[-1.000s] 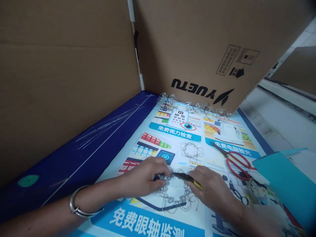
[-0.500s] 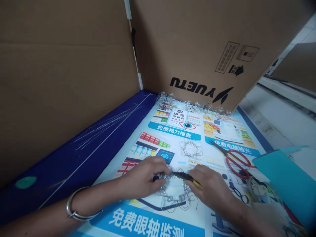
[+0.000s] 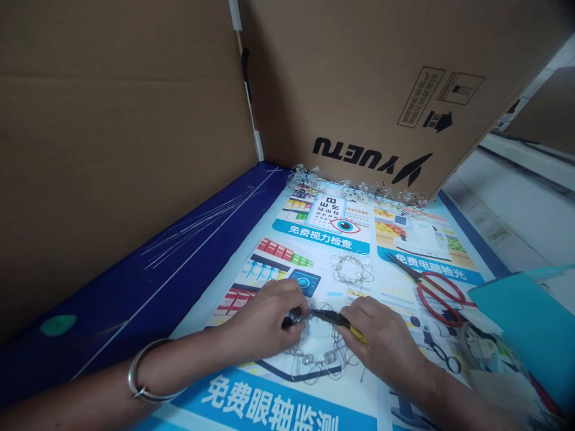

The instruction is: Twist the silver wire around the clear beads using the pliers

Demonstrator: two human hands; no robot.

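Note:
My left hand (image 3: 265, 320) is closed in a pinch on a wire-and-bead ring (image 3: 320, 358) that lies on the printed poster (image 3: 314, 239). A silver bangle (image 3: 144, 377) sits on that wrist. My right hand (image 3: 386, 341) is closed round small pliers (image 3: 335, 318) with yellow handles. Their dark jaws point left and meet the wire at my left fingertips. A second, finished bead ring (image 3: 351, 270) lies just beyond the hands.
Red-handled scissors (image 3: 433, 287) lie to the right. A teal sheet (image 3: 525, 335) covers the right corner. Several thin wires (image 3: 197, 224) rest on the blue mat. Cardboard walls (image 3: 359, 90) stand behind and to the left, with bead pieces (image 3: 359, 191) along the back.
Both hands stay on the wire ring with the pliers at the same spot. Only the camera view has shifted slightly.

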